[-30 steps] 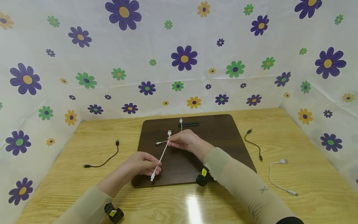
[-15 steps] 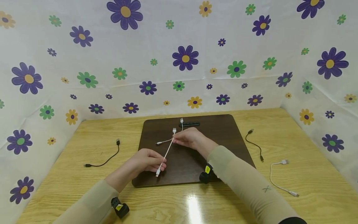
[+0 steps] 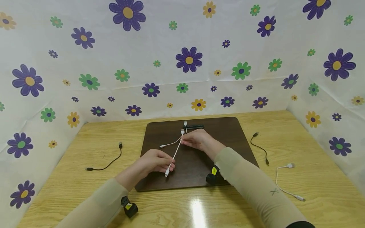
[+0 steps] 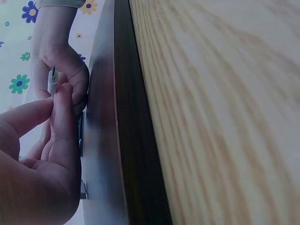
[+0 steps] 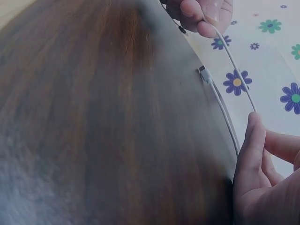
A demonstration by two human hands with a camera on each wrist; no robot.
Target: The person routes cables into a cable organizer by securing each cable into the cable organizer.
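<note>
Between my two hands a white USB cable (image 3: 177, 148) is stretched straight, raised over the dark brown board (image 3: 199, 171). My left hand (image 3: 155, 161) pinches it near its small plug (image 4: 53, 80), which points toward me in the left wrist view. My right hand (image 3: 201, 139) pinches the far end just below the USB-A plug (image 3: 182, 131). A second white cable (image 3: 172, 143) lies curved on the board behind, partly hidden by my right hand. In the right wrist view, that cable's plug (image 5: 205, 73) rests on the board beneath the held cable.
A black bar-shaped object (image 3: 195, 126) lies at the board's back edge. Short black cables lie on the wooden table (image 3: 71, 190), one black cable (image 3: 109, 163) to the left, another black cable (image 3: 259, 147) to the right. Another white cable (image 3: 278, 179) lies front right. Flower-printed cloth (image 3: 159, 41) encloses the back and sides.
Both hands have carried the stretched white cable to the right and slightly away from me over the board. Their pinches on it are unchanged. The cables on the table stay put.
</note>
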